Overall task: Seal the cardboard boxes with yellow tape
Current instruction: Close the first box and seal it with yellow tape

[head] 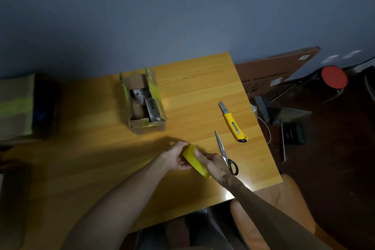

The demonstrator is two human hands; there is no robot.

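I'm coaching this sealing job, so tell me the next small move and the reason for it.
Probably pick a free end loose from the yellow tape roll. The left hand and right hand both hold it, no strip is pulled out yet, and the cardboard box beyond them stands open with its flaps up, so it cannot be sealed until tape is drawn.

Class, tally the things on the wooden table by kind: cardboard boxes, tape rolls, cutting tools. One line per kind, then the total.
Cardboard boxes: 2 (open box, taped box at the left edge)
Tape rolls: 1 (yellow tape roll, gripped by left hand and right hand)
Cutting tools: 2 (scissors, utility knife)
Total: 5
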